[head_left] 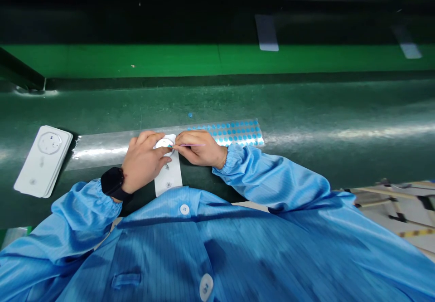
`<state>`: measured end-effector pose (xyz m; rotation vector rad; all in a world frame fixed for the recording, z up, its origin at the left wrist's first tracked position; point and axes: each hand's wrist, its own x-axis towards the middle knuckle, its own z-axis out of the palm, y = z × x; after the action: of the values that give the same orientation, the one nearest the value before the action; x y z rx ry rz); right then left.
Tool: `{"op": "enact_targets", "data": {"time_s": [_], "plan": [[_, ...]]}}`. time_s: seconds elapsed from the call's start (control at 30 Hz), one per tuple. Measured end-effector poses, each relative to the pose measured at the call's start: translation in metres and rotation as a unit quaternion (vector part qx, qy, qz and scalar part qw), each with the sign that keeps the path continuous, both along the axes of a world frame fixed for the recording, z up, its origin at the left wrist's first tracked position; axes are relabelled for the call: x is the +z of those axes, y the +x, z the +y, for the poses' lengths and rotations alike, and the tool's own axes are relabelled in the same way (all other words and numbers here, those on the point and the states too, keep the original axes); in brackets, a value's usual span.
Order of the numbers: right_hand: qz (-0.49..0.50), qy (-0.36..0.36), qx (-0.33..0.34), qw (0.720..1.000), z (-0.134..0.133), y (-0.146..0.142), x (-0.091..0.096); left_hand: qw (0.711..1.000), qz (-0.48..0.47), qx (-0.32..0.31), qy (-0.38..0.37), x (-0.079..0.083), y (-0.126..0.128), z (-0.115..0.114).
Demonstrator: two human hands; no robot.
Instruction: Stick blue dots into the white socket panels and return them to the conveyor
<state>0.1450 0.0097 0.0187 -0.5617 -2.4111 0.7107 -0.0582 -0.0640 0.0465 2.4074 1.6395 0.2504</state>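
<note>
A white phone back cover [168, 179] with a round camera area at its far end lies on the green bench in front of me. My left hand [144, 159] is on its left edge, with fingertips and thumb pressed on the camera area. My right hand [202, 148] pinches a thin pink stick [193, 145], whose tip meets the camera area beside my left fingertip. A tiny blue spot shows at that tip. Under both hands runs a clear film strip [102, 150], with rows of blue round stickers [234, 132] on its right part.
A stack of similar white covers [41, 166] lies at the left. One loose blue dot [190, 115] is on the bench beyond the film. A dark post [23, 70] stands at the far left, and pale flat pieces [267, 34] rest along the back ledge.
</note>
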Motion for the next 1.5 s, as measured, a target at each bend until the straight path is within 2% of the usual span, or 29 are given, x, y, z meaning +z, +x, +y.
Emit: {"op": "enact_targets", "data": {"time_s": [0.6, 0.77, 0.9, 1.07, 1.13, 1.2, 1.33, 1.43, 1.5], "plan": [[0.001, -0.007, -0.016, 1.000, 0.000, -0.002, -0.002, 1.000, -0.004, 0.004, 0.007, -0.001, -0.001, 0.001], [0.025, -0.047, -0.036, 0.998, 0.003, -0.002, 0.000, 1.000, -0.018, 0.001, 0.010, -0.002, -0.003, 0.002], [0.102, -0.111, -0.105, 0.983, 0.005, -0.004, 0.004, 0.999, -0.039, 0.009, -0.005, -0.003, -0.004, 0.004], [0.222, -0.186, -0.216, 0.932, 0.008, 0.009, 0.020, 0.991, -0.121, 0.056, -0.027, 0.000, -0.008, 0.010], [0.250, -0.211, -0.246, 0.913, 0.012, 0.019, 0.025, 0.986, -0.152, 0.072, -0.003, 0.008, -0.016, 0.022], [0.271, -0.243, -0.271, 0.891, 0.018, 0.026, 0.026, 0.983, -0.157, 0.088, 0.030, 0.022, -0.032, 0.046], [0.305, -0.305, -0.293, 0.854, 0.026, 0.028, 0.022, 0.982, -0.090, 0.152, 0.061, 0.073, -0.070, 0.119], [0.299, -0.313, -0.287, 0.855, 0.027, 0.026, 0.019, 0.971, -0.042, 0.214, 0.099, 0.113, -0.087, 0.173], [0.273, -0.282, -0.296, 0.871, 0.032, 0.028, 0.022, 0.959, -0.036, 0.243, 0.144, 0.129, -0.088, 0.193]]}}
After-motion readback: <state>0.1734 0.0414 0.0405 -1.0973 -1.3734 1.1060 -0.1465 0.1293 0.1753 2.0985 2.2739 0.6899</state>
